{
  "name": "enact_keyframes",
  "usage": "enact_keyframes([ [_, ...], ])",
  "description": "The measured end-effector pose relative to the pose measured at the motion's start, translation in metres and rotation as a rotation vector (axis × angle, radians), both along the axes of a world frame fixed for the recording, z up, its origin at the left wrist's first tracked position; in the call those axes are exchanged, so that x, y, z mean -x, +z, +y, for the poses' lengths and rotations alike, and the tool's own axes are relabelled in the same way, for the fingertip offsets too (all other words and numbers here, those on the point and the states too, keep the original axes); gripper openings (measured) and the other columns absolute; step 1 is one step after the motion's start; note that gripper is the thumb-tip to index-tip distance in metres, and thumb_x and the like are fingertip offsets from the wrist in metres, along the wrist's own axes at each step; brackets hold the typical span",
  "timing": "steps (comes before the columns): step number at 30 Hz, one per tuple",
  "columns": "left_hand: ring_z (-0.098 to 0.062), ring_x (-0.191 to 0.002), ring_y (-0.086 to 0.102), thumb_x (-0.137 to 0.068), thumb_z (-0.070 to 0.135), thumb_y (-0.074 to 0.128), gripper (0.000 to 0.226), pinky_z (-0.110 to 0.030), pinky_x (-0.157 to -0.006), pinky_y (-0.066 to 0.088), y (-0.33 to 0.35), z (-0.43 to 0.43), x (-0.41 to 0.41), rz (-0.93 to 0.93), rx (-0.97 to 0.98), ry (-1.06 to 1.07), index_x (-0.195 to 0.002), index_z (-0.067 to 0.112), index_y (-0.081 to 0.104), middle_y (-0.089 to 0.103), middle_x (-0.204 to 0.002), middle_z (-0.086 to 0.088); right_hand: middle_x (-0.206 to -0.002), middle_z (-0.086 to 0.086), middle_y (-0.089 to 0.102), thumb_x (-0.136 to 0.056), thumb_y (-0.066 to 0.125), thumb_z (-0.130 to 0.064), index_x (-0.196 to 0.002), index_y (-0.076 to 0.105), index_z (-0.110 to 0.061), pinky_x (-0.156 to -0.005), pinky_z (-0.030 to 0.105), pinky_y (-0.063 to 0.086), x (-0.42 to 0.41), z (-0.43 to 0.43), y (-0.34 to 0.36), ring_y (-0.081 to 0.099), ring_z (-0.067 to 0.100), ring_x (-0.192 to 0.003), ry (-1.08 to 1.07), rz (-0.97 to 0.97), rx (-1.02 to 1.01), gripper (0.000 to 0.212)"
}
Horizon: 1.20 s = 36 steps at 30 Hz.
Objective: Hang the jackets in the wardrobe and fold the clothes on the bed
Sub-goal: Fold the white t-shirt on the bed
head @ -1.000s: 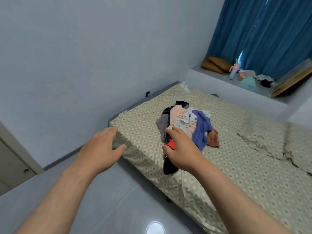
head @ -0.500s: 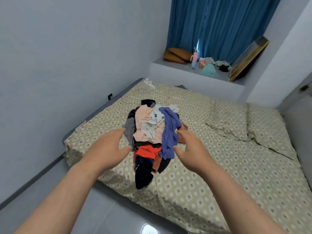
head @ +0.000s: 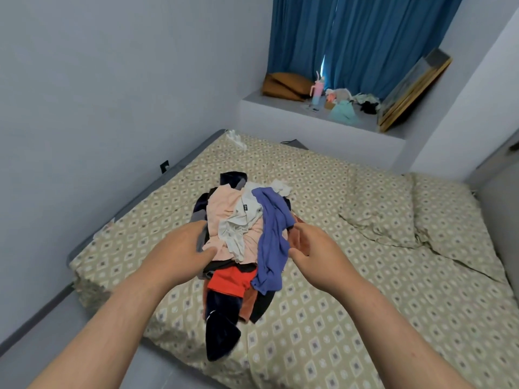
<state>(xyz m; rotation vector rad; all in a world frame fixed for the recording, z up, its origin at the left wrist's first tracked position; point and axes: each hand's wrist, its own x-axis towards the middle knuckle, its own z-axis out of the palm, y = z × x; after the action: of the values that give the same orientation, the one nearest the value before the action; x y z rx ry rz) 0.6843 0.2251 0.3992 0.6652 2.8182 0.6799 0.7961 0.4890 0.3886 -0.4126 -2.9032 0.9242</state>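
A pile of clothes (head: pixel 241 228) lies near the foot of the bed (head: pixel 351 318). On top are a peach garment, a white one and a purple one (head: pixel 273 242). A red piece (head: pixel 231 280) sticks out below, and a dark garment (head: pixel 220 338) hangs over the bed's edge. My left hand (head: pixel 179 251) holds the pile's left side, with the thumb on the peach cloth and grey cloth between thumb and fingers. My right hand (head: pixel 311 248) holds the right side, its fingers curled at the purple and rust cloth.
Two pillows (head: pixel 415 217) lie at the bed's right end. A ledge (head: pixel 323 119) under blue curtains holds a brown cushion, a bottle, small items and leaning frames (head: pixel 415 88). The wall runs along the bed's left side. Grey floor lies at the lower left.
I have stepped closer and the view has swung right. Both hands have moved in from apart and now close on the two sides of the pile.
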Motion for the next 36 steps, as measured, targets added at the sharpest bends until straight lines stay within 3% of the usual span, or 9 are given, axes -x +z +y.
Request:
enact_keyframes([
  [9,-0.019,-0.121,0.053,-0.092,0.040,0.063,0.045,-0.026,-0.079,0.034,-0.071,0.042,0.160,-0.188,-0.045,-0.052,-0.130,0.019,0.056,0.057,-0.135,-0.002,-0.145,0.001,0.049,-0.096,0.056,-0.027,-0.143,0.045,-0.019,-0.104,0.031,0.041,0.133,0.031,-0.052,0.047,0.018,-0.131,-0.067,-0.155,0.087,0.049],
  [15,-0.022,-0.141,0.038,-0.097,0.037,0.058,0.062,-0.035,-0.112,0.034,-0.150,0.070,0.279,-0.398,0.006,-0.076,-0.151,0.016,0.038,0.039,-0.156,-0.003,-0.154,0.001,0.038,-0.099,0.056,-0.025,-0.151,0.037,-0.012,-0.113,0.035,0.035,0.241,0.043,-0.119,0.040,0.020,-0.140,-0.134,-0.310,0.195,0.056],
  [20,-0.022,-0.136,0.042,-0.097,0.034,0.058,0.061,-0.027,-0.097,0.035,-0.230,0.094,0.354,-0.561,0.083,-0.053,-0.152,0.016,0.036,0.039,-0.155,-0.005,-0.154,0.006,0.040,-0.099,0.058,-0.023,-0.152,0.037,-0.013,-0.109,0.033,0.038,0.314,0.050,-0.189,0.042,0.022,-0.138,-0.284,-0.425,0.395,0.057],
  [23,-0.023,-0.133,0.046,-0.096,0.031,0.060,0.058,-0.026,-0.094,0.037,-0.277,0.111,0.388,-0.627,0.096,-0.034,-0.149,0.014,0.041,0.044,-0.150,-0.006,-0.143,0.006,0.049,-0.098,0.059,-0.025,-0.150,0.038,-0.012,-0.088,0.024,0.045,0.348,0.056,-0.232,0.056,0.018,-0.113,-0.370,-0.509,0.500,0.058],
  [26,-0.026,-0.129,0.051,-0.095,0.025,0.062,0.050,-0.029,-0.096,0.041,-0.319,0.130,0.411,-0.689,0.049,-0.034,-0.141,0.009,0.050,0.054,-0.134,-0.004,-0.108,-0.005,0.061,-0.095,0.061,-0.023,-0.147,0.041,-0.008,-0.066,0.020,0.042,0.381,0.062,-0.274,0.057,0.009,-0.083,-0.457,-0.548,0.604,0.058],
  [28,-0.024,-0.127,0.051,-0.095,0.023,0.062,0.049,-0.027,-0.096,0.041,-0.343,0.140,0.422,-0.714,0.021,-0.009,-0.141,0.010,0.050,0.052,-0.141,-0.005,-0.095,-0.005,0.062,-0.092,0.061,-0.018,-0.133,0.054,-0.001,-0.065,0.026,0.042,0.403,0.063,-0.297,0.053,0.012,-0.074,-0.514,-0.560,0.646,0.044],
  [30,-0.021,-0.120,0.053,-0.096,0.021,0.061,0.045,-0.024,-0.091,0.038,-0.362,0.149,0.430,-0.726,-0.005,0.017,-0.139,0.011,0.053,0.054,-0.139,-0.006,-0.078,0.002,0.053,-0.089,0.060,-0.014,-0.093,0.059,-0.005,-0.062,0.027,0.035,0.423,0.061,-0.318,0.043,0.019,-0.070,-0.561,-0.564,0.677,0.009],
  [32,-0.020,-0.108,0.055,-0.095,0.017,0.059,0.030,-0.026,-0.085,0.039,-0.379,0.159,0.435,-0.750,-0.033,0.020,-0.125,0.016,0.061,0.059,-0.126,-0.007,-0.074,0.003,0.042,-0.090,0.059,-0.016,-0.076,0.044,-0.013,-0.064,0.031,0.034,0.442,0.058,-0.336,0.040,0.020,-0.071,-0.577,-0.581,0.692,0.021],
  [36,-0.019,-0.094,0.061,-0.089,0.025,0.063,0.017,-0.035,-0.086,0.048,-0.398,0.174,0.438,-0.772,-0.088,0.011,-0.105,0.019,0.064,0.066,-0.103,0.001,-0.075,-0.003,0.048,-0.092,0.062,-0.031,-0.078,0.048,-0.015,-0.070,0.031,0.041,0.468,0.054,-0.361,0.047,0.021,-0.075,-0.641,-0.560,0.680,0.025],
])
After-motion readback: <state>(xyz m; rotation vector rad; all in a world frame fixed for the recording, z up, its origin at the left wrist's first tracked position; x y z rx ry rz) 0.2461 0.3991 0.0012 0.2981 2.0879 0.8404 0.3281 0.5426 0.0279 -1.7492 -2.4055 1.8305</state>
